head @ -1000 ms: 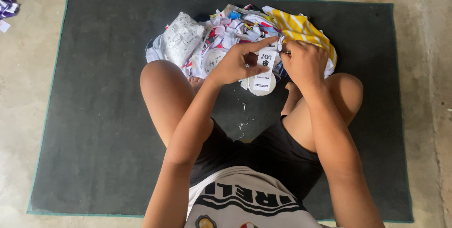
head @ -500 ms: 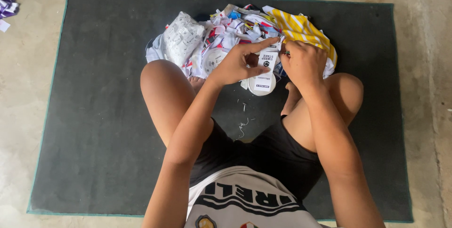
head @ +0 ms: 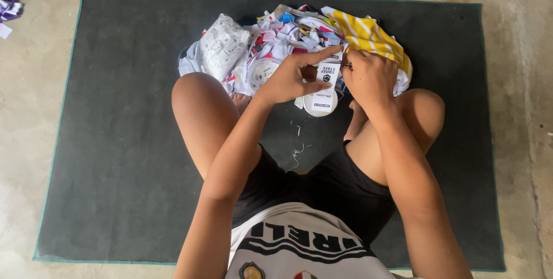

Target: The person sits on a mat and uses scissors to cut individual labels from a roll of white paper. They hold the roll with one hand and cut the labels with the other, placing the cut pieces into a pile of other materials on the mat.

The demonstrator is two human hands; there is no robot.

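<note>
1. Head view, looking straight down: a person sat cross-legged on a dark grey mat (head: 115, 141) with a teal edge, laid on a bare concrete floor (head: 34, 112).
2. The left hand (head: 291, 77) was raised above the knees, its forefinger stretched toward the right hand and its thumb pressed against a white paper tag (head: 325, 83) with a rounded lower end and dark print; the hand pinched the tag between thumb and fingers.
3. The right hand (head: 368, 77) was curled closed just beside the tag's upper right corner, fingertips pinched at that corner; what it gripped there was too small to make out.
4. The tag hung between the two hands, above the gap between the knees and in front of the pile.
5. Behind the hands lay a heap of clothing (head: 276, 43) in white with red, blue and black patches, on the far half of the mat.
6. A yellow garment with white stripes (head: 368, 34) lay on the right side of the heap, partly behind the right hand.
7. A white printed plastic bag (head: 222, 46) sat on the left side of the heap, near the left knee.
8. Small thread scraps (head: 296, 152) lay on the mat between the legs.
9. Purple and white scraps (head: 8, 2) lay on the floor at the far left, well apart from the mat's heap
</note>
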